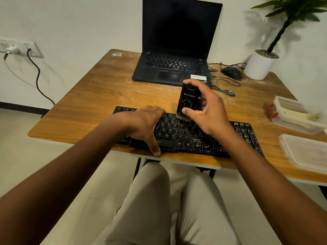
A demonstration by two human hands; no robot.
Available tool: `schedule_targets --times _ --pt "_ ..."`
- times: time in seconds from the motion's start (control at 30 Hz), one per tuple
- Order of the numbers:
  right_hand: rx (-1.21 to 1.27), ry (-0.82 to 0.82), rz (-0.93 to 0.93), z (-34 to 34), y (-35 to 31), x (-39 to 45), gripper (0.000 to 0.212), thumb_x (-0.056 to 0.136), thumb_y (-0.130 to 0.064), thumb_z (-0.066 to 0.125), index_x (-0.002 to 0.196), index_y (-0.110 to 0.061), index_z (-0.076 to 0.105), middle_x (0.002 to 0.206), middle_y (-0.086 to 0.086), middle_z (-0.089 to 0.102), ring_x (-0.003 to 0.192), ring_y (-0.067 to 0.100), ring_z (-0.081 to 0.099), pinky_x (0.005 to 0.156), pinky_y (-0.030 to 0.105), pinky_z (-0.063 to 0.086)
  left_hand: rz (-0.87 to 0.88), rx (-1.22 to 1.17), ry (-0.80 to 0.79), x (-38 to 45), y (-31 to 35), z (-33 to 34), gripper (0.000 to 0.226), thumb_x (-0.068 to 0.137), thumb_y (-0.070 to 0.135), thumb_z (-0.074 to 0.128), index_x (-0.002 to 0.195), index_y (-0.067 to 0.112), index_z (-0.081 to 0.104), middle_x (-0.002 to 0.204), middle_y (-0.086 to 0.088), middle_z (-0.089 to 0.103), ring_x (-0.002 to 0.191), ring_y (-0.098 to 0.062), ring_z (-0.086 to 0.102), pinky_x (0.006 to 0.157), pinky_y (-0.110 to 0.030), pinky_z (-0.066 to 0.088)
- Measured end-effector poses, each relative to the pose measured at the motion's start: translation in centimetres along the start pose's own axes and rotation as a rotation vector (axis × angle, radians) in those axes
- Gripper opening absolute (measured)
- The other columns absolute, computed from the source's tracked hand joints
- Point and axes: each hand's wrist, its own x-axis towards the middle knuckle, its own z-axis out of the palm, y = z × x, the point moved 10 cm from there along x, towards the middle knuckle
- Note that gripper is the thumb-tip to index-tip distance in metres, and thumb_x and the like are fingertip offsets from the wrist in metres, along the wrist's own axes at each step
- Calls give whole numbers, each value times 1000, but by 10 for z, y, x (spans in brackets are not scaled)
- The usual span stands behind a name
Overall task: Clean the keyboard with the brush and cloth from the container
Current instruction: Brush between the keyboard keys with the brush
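A black keyboard (178, 134) dusted with pale crumbs lies along the near edge of the wooden table (99, 96). My left hand (146, 124) presses flat on its left half, thumb hooked over the front edge. My right hand (207, 110) grips an upright black brush (189, 99), its pale bristles touching the upper key rows near the middle. A clear plastic container (299, 123) at the right holds a yellowish cloth (299, 114).
An open black laptop (175, 68) stands behind the keyboard. A mouse (231, 72) with tangled cable and a white plant pot (259, 65) sit at the back right. The container's lid (306, 152) lies near the right front edge. My knees are under the table.
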Motion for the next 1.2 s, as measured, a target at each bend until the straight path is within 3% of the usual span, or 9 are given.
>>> schedule_targets --times 0.2,0.37,0.5,0.6,0.7,0.8,0.9,1.03,1.2 --pt "27 -159 39 16 1 -21 73 78 -6 85 130 -47 55 113 -20 61 100 0 65 80 26 62 -2 13 -10 -2 1 1 140 60 50 96 164 21 7 170 0 13 157 -22 9 127 -41 15" --pt "-22 -91 41 13 7 0 71 80 -9 83 135 -42 51 117 -17 61 107 7 64 81 34 63 -1 3 -8 -1 1 1 138 56 52 97 162 23 13 166 2 23 152 -21 18 127 -42 21" --pt "8 -21 32 3 3 1 78 77 -10 85 137 -45 49 123 -14 63 114 8 63 88 37 62 2 4 -7 0 1 1 139 57 52 97 163 22 11 168 2 18 154 -21 14 126 -41 18" --pt "104 -76 83 4 1 -20 87 77 -8 86 142 -47 44 119 -18 62 105 3 66 81 26 62 1 6 -13 1 -2 2 143 56 54 96 164 24 6 170 2 13 157 -21 9 128 -42 16" --pt "17 -144 46 12 1 -33 77 79 -12 85 137 -44 47 117 -26 59 107 -5 61 83 17 57 3 8 -22 1 -4 4 146 56 56 96 165 24 4 171 3 10 157 -21 6 129 -42 14" --pt "-50 -116 49 9 10 -19 74 81 -13 83 139 -40 45 119 -16 61 105 4 62 74 11 55 3 -2 -22 0 -1 3 143 57 53 96 164 23 6 170 2 14 156 -21 10 127 -40 15" --pt "-48 -56 58 2 17 -2 74 84 -10 82 143 -33 44 122 -8 60 108 9 61 76 16 59 11 -10 -15 -2 2 1 138 58 52 96 163 22 10 166 2 20 153 -20 17 126 -40 19" --pt "40 -27 71 -10 12 -1 75 83 -4 81 140 -36 45 117 -22 57 106 1 59 78 18 58 12 -10 -18 -1 1 1 140 59 52 96 163 22 8 168 1 18 154 -21 14 127 -41 17" --pt "123 -235 59 4 3 -33 78 83 0 79 136 -48 49 125 -24 54 114 3 58 82 25 61 4 -4 -26 3 -5 5 147 56 57 96 165 26 2 171 4 9 157 -21 7 129 -42 14"
